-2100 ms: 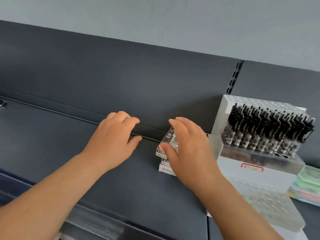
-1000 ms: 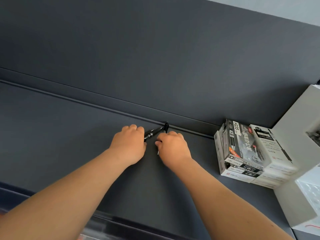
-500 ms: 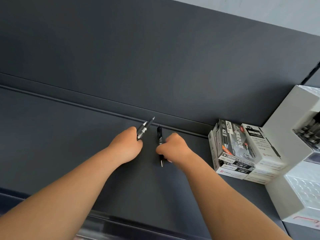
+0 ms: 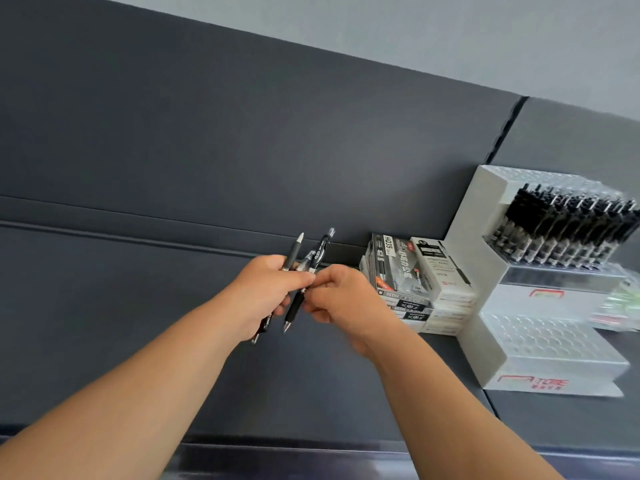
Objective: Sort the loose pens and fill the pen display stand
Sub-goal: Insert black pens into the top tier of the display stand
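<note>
Across the whole view runs a dark grey shelf (image 4: 138, 341), backed by a matching upright panel (image 4: 242, 133) with pale wall above it. At the shelf's right end stands the white, stepped pen display stand (image 4: 485, 209). Its upper step carries a packed row of black stand pens (image 4: 568, 230), upright and slightly leaning. The lower step (image 4: 540, 337) shows rows of round holes. Against the stand's left side sits a stack of pen boxes (image 4: 401, 268), dark-printed ones to the left and white ones to the right. Past the stand, at the right edge, lie blurred green and pink items (image 4: 620, 306) that cannot be identified.

Both bare forearms reach up from the bottom edge and meet above the shelf, just left of the boxes. The left hand (image 4: 266, 289) is curled into a fist round a few loose pens (image 4: 293, 252), whose ends stick out above and below it. The right hand (image 4: 343, 299), fingers curled, pinches a single pen (image 4: 294, 308) with thumb and forefinger right at the left hand's fingertips. That pen is tilted, its clicker end up and to the right and its tip down. Whether the left hand grips it too cannot be told.
</note>
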Demonstrator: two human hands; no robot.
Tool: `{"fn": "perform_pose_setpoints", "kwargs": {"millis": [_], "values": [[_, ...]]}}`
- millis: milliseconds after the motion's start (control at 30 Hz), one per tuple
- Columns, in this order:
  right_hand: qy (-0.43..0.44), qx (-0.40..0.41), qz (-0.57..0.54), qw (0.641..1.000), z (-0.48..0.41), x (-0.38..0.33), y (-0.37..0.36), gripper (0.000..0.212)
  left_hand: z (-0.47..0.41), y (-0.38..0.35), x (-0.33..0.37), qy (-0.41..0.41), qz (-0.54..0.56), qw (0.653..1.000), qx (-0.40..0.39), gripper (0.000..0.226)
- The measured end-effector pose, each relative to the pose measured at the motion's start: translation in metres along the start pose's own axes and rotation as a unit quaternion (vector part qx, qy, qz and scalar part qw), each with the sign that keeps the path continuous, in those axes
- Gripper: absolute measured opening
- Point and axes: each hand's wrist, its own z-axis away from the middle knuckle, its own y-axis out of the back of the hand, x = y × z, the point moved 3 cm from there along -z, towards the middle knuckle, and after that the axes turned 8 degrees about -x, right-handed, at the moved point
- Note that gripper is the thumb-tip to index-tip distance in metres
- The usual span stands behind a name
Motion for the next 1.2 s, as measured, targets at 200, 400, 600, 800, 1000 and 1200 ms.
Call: {"fn": "perform_pose_setpoints", "kwargs": {"millis": [200,400,600,800,1000,1200], "values": [[0.054,0.122,-0.131,0.982,0.033,-0.012,0.048,0.005,0.008,-0.039,0.022,-0.074,-0.047,0.996,-0.012,0.015],[0.134,0.159,-0.140,0.968,0.058,-0.022,0.085,0.009,0.016,-0.084,0.052,-0.127,-0.105,0.986,-0.026,0.024],[0.158,0.105,-0.181,0.965,0.076,-0.021,0.140,0.011,0.013,-0.133,0.075,-0.130,-0.080,0.986,-0.061,0.014],[0.197,0.073,-0.163,0.964,0.094,-0.026,0.210,0.014,0.013,-0.193,0.096,-0.142,-0.077,0.987,-0.021,0.025],[0.239,0.098,-0.096,0.961,0.111,-0.028,0.277,0.014,0.005,-0.239,0.112,-0.117,0.000,0.993,0.035,0.025],[0.301,0.168,0.005,0.939,0.133,-0.036,0.344,0.012,0.006,-0.283,0.125,-0.154,0.070,0.984,0.046,0.018]]}}
